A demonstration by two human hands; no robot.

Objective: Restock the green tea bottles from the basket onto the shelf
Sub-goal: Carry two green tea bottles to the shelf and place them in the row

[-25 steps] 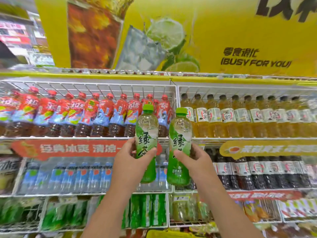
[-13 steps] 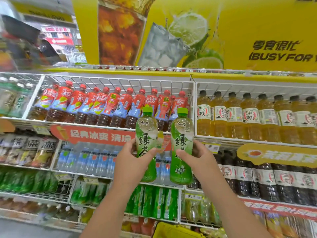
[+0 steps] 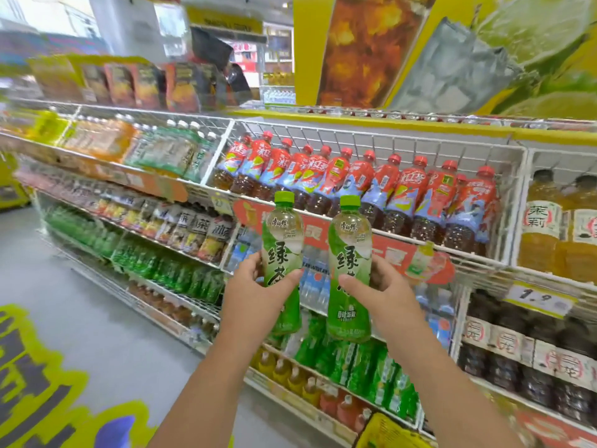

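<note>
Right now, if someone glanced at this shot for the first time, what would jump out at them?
Dead centre, two green tea bottles held upright side by side: the left hand grips the left bottle, the right hand grips the right bottle. Behind them, a row of red-capped bottles fills the top wire shelf, under a big yellow iced tea poster.

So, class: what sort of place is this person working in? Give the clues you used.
Most likely the drinks aisle of a shop. White wire shelves carry rows of red-capped bottles, a price tag hangs on a shelf edge, and each hand holds a green tea bottle.
</note>
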